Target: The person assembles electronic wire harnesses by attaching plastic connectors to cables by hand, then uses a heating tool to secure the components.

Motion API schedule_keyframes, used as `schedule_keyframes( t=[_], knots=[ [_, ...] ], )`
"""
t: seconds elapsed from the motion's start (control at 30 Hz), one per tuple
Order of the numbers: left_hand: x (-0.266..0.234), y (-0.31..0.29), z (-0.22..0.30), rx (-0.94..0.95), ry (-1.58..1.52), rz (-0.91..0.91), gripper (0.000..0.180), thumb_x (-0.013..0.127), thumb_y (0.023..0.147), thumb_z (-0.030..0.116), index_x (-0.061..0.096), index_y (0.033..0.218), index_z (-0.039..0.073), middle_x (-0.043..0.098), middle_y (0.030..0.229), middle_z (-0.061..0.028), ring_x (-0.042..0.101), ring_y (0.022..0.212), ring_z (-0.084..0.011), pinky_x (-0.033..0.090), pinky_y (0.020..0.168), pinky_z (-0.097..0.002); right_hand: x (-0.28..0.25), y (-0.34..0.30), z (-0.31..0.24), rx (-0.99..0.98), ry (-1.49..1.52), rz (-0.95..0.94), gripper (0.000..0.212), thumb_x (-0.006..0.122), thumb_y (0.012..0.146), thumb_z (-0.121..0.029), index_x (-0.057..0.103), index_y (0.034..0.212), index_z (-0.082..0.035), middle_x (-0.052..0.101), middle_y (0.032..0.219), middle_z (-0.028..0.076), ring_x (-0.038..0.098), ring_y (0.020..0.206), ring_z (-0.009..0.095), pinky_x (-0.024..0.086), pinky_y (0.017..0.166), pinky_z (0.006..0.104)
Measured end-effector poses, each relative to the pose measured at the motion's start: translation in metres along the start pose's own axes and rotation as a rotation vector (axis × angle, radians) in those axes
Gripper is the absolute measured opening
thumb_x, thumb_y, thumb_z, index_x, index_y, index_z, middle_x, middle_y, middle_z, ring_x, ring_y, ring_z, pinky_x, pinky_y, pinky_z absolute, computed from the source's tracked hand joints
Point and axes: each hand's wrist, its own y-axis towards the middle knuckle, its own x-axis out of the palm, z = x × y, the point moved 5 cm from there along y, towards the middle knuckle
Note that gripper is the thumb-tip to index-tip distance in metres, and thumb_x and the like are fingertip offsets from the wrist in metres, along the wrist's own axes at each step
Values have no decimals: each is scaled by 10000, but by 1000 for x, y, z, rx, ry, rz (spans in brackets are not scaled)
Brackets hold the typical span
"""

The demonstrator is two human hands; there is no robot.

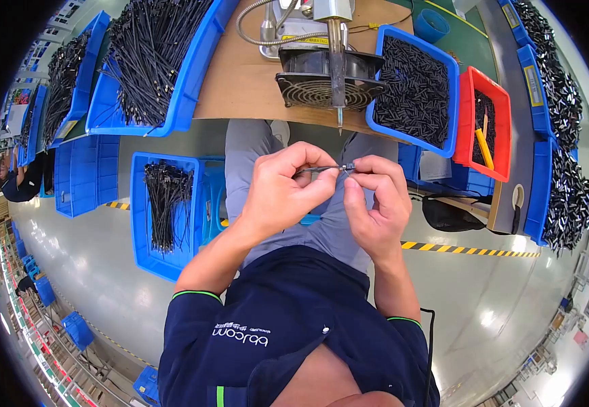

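Note:
Above my lap, my left hand (282, 184) is closed, its thumb and forefinger pinching a thin black cable (316, 169). At the cable's end, my right hand (380, 201) pinches a small dark connector piece (348, 166) with a bit of shiny metal. The two hands almost meet there, and the fingertips hide most of the joint. Just beyond them, a soldering iron (337, 71) points down past the bench edge, its tip apart from the cable. A black fan (328, 91) with a round grille stands behind the iron.
A blue bin (454, 102) of small black tubes and a red bin (504, 129) with yellow tools sit right on the bench (240, 88). Far left, a blue bin (189, 102) holds many black cables. Another blue bin (142, 234) of cables stands low at my left.

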Motion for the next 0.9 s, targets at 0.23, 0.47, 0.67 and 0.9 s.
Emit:
schedule_keyframes(
  t=[0.23,0.47,0.67,0.9],
  knots=[
    [-5,9,4,54,81,28,119,790,834,45,735,932,4,588,669,50,371,552,-1,335,502,-227,5,11,0,3,-23,-3,133,758,828,62,688,926,5,695,1078,133,691,906,249,578,749,342],
    [-10,21,13,90,123,46,120,789,831,47,736,930,2,604,678,40,384,547,-2,349,501,-227,9,23,1,-21,-17,23,135,760,826,70,682,917,10,696,1076,135,694,894,242,579,740,333],
    [-13,31,22,132,148,46,115,785,832,49,737,925,4,601,669,41,388,549,0,351,501,-225,11,33,0,-25,-12,47,139,765,820,68,677,911,8,697,1073,134,690,874,237,574,733,330],
    [-16,35,27,124,161,20,102,760,849,-6,736,948,-8,588,707,89,394,598,32,342,543,-170,11,39,-1,-48,-18,53,138,768,822,64,675,909,8,697,1075,136,685,868,234,566,723,326]
  ],
)
